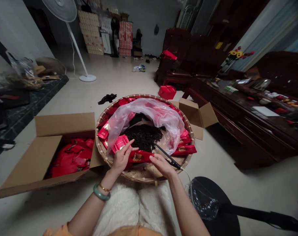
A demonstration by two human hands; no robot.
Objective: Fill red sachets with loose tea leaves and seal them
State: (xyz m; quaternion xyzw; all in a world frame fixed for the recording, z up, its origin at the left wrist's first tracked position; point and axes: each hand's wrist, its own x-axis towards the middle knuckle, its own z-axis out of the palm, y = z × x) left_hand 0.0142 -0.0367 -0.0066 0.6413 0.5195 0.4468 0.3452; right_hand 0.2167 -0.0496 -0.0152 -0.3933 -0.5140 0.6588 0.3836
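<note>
A long, shiny red packet (140, 156) with a gold print lies lengthwise between my hands, over the near part of a round woven basket (132, 176). My right hand (163, 166) pinches its right end between thumb and fingers. At its left end, my left hand (120, 160) touches it with the visible fingers stretched out and apart. Just beyond lies a heap of dark, dry leaves (146, 136) in an opened clear plastic bag (151, 109). A thin black wand-like tool (168, 156) with a white cable rests beside my right hand. More red packets (103, 131) ring the bag.
Left of the basket stands an open cardboard box (48, 157) full of red packets. Another open box (195, 113) and a red carton (167, 92) are at right, near dark wooden furniture (217, 114). A black round base (212, 203) stands at lower right; a white fan (87, 78) stands behind.
</note>
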